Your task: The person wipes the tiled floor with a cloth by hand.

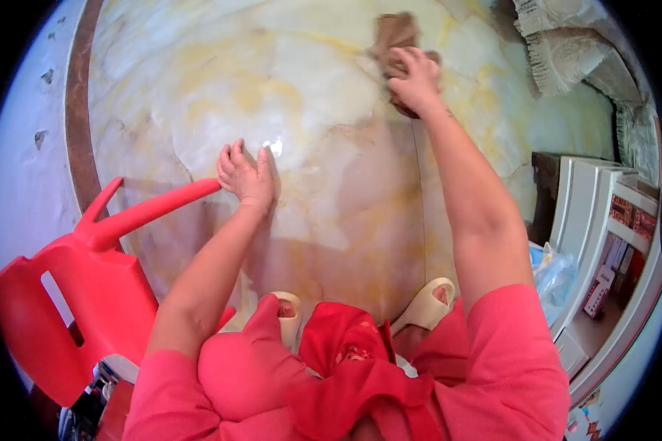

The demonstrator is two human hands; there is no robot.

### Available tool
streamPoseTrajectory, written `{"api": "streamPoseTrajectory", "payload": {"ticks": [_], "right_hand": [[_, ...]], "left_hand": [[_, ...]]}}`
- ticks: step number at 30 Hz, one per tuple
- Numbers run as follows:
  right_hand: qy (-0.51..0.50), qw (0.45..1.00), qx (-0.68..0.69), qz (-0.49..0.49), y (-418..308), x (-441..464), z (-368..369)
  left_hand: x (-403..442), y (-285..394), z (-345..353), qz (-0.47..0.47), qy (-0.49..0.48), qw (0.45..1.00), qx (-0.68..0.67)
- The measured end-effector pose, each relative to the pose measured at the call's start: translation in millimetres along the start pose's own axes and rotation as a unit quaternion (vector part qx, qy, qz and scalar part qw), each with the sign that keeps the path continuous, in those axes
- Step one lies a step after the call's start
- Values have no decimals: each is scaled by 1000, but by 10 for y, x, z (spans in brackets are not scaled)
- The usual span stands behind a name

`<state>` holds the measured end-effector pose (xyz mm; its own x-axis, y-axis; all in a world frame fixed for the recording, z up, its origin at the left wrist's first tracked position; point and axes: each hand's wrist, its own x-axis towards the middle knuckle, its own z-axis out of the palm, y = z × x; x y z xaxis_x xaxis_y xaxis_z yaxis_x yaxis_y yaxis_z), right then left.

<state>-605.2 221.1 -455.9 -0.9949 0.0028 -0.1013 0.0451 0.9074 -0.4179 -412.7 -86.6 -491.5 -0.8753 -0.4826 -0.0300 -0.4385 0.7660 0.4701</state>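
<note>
My right hand [419, 81] grips a crumpled brown cloth [397, 33] against the glossy marbled floor [331, 88], with the arm stretched far forward. Part of the cloth is hidden under the fingers. My left hand [246, 176] is over the floor at centre left, fingers apart and slightly bent, with nothing in it. Beside its wrist is the tip of one leg of a red plastic chair [99, 279]; whether they touch I cannot tell.
Cream slippers [430, 307] are on my feet below. A white cabinet [588, 213] with shelves stands at right, a clear plastic bag [555, 275] beside it. Fringed fabric [566, 59] hangs at upper right. A brown skirting strip [81, 110] borders the wall at left.
</note>
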Motion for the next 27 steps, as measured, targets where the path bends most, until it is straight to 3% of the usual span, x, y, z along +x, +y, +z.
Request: {"api": "streamPoseTrajectory", "payload": {"ticks": [1,4,7,11,14,17,20,24,27], "right_hand": [[-31,996,2,-82,-96,41,123],[-117,979,4,-166,-570,-157,-9],[-204,942,42,-264,-518,-129,-44],[-301,903,69,-299,-523,-514,-136],[-283,910,-50,-298,-594,-1182,-245],[-200,914,-170,-309,-582,-1702,-293],[-147,869,-230,-412,-518,-1750,-317],[-226,851,-116,-460,-497,-1227,-177],[-136,891,-58,-429,-681,-907,94]], "left_hand": [[-5,-6,2,5,4,1000,-1],[-23,4,-18,16,11,1000,-3],[-31,-14,-34,20,8,1000,-20],[-24,-4,-56,11,15,999,-44],[-1,-84,-33,17,21,997,-73],[19,-132,-34,33,14,996,-80],[-30,-138,-69,49,3,997,-60],[-42,-34,-90,40,-9,999,-34],[-54,6,-107,25,-18,999,-26]]}}
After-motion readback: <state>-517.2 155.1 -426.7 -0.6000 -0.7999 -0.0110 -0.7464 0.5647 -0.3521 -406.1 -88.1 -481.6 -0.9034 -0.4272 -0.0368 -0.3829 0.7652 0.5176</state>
